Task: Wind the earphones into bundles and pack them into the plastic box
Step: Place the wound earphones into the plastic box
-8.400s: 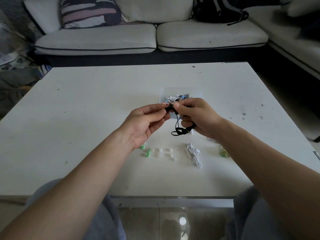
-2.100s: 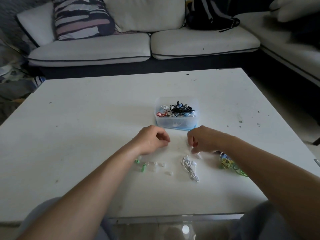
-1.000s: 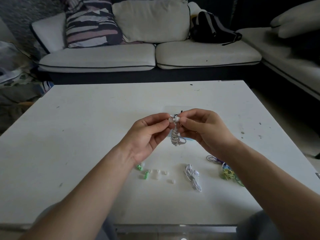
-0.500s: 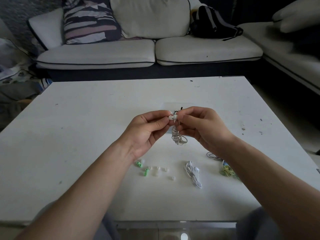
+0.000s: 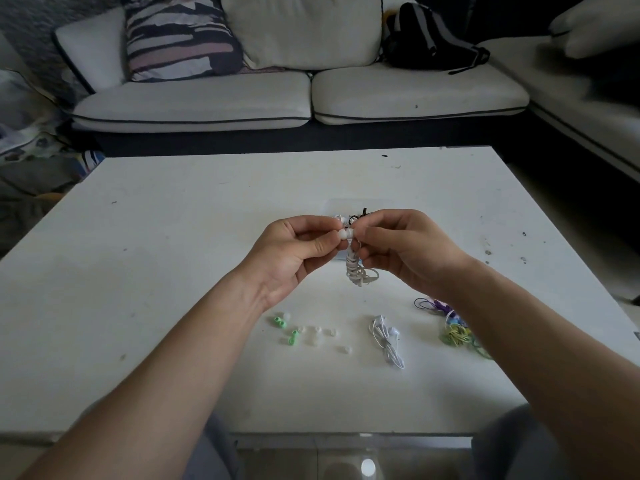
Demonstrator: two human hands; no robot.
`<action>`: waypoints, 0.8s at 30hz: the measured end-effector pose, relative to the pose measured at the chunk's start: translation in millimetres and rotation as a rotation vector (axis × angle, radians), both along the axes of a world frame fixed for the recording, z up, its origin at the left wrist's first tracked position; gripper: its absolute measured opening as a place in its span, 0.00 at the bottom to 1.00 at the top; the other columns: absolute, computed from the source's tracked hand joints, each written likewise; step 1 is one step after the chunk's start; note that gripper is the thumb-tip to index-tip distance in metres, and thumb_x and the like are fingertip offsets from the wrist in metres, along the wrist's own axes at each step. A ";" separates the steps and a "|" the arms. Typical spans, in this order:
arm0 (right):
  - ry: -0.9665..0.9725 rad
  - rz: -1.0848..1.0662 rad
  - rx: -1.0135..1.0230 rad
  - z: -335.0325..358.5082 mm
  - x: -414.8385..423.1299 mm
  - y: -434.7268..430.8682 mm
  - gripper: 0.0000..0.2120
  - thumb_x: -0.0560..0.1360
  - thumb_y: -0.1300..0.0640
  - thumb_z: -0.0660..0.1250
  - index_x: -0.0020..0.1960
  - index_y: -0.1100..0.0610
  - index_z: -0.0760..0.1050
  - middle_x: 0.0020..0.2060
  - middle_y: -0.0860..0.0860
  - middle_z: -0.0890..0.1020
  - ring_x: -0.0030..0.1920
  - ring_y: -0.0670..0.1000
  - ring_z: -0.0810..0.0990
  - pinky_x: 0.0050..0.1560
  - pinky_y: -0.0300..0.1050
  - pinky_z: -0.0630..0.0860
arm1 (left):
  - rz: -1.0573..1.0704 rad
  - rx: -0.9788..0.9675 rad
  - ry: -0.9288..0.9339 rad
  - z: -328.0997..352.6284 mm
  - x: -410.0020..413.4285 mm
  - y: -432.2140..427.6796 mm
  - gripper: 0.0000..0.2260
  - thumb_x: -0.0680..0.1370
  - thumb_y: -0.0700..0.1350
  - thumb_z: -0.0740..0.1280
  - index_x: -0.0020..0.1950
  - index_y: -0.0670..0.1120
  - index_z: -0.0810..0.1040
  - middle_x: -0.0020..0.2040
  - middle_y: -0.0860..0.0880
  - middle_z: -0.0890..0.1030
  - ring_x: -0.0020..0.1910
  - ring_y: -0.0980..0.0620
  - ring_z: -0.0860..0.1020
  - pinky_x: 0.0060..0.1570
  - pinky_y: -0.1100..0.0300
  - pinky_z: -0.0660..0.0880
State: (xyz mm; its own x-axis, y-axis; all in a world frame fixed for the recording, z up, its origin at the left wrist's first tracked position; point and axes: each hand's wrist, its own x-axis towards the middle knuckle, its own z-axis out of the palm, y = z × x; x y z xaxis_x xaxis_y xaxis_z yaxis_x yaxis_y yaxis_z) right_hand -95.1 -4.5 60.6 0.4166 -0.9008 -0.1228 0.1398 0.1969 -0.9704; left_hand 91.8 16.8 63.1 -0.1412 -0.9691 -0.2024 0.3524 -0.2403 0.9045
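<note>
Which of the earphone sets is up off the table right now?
The white wound earphone bundle, pinched between both hands. The other white set and the coloured tangle lie on the table.

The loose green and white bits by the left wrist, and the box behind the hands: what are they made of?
Green and white bits: probably soft matte silicone ear tips, being small hollow caps. Box: clear, smooth plastic; the table shows through its wall, though the hands hide most of it.

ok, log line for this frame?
stage: bundling | left hand: pinching white earphones | right hand: pinching same | box: behind hands | table: another white set, coloured tangle
</note>
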 end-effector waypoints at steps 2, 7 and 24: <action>0.002 0.007 -0.004 -0.4 -0.3 -1.3 0.07 0.76 0.66 0.68 0.41 0.60 0.83 0.37 0.57 0.82 0.34 0.50 0.80 0.38 0.41 0.79 | 0.000 0.002 -0.003 -0.6 0.2 -0.5 0.10 0.66 0.34 0.71 0.47 0.39 0.81 0.39 0.45 0.85 0.39 0.52 0.84 0.41 0.66 0.80; 0.036 0.051 -0.010 0.1 -3.7 -4.3 0.02 0.72 0.65 0.70 0.42 0.62 0.82 0.36 0.56 0.82 0.34 0.49 0.79 0.37 0.39 0.79 | -0.004 0.005 -0.024 -2.5 -0.6 -0.8 0.07 0.71 0.31 0.69 0.47 0.39 0.81 0.39 0.45 0.85 0.38 0.52 0.84 0.41 0.66 0.80; -0.004 0.081 -0.025 -8.3 -7.3 -7.8 0.08 0.68 0.61 0.72 0.45 0.64 0.81 0.36 0.57 0.82 0.34 0.50 0.80 0.38 0.40 0.80 | -0.039 -0.033 -0.028 -9.6 -0.5 -2.1 0.07 0.70 0.32 0.70 0.47 0.40 0.80 0.39 0.45 0.85 0.38 0.51 0.84 0.41 0.65 0.80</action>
State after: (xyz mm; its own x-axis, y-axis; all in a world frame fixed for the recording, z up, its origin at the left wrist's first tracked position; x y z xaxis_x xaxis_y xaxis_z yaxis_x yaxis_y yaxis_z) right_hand -102.4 -12.3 52.4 0.4886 -0.8669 -0.0990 0.1286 0.1838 -0.9745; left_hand 91.3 14.7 53.5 -0.1741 -0.9691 -0.1745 0.3177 -0.2230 0.9216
